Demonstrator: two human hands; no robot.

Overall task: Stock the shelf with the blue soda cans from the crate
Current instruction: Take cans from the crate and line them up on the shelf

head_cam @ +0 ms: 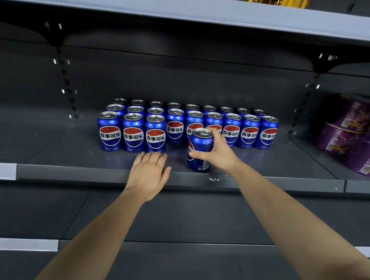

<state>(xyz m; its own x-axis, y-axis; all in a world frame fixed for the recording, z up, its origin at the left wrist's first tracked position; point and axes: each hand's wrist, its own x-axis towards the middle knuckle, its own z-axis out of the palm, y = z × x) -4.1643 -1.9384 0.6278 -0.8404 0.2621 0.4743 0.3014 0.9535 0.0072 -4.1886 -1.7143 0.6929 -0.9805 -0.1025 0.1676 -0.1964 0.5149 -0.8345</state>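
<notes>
The right hand (pixel 216 153) grips one blue soda can (pixel 199 145) from its right side, thumb low across the front of the body and fingers curled round the upper rim. The left hand (pixel 148 173) holds nothing: it lies flat and palm down over the front lip of the shelf (pixel 70 152), fingers straight, tips just in front of the third front can (pixel 155 136). The held can stands upright, long axis vertical, near the shelf's front edge; whether its base touches the shelf cannot be determined. The front row (pixel 132 133) holds three cans at the left, against two full rows behind. The vacant position lies just right of the third front can and directly in front of a middle-row can (pixel 175 126). From the held can, that position lies to the left and farther back. The right hand is the carrying hand; the left hand is nearer the slot and is placed to steady the neighbouring can. The held can's logo faces left, so it probably needs a turn to match the row. The crate is out of view.
</notes>
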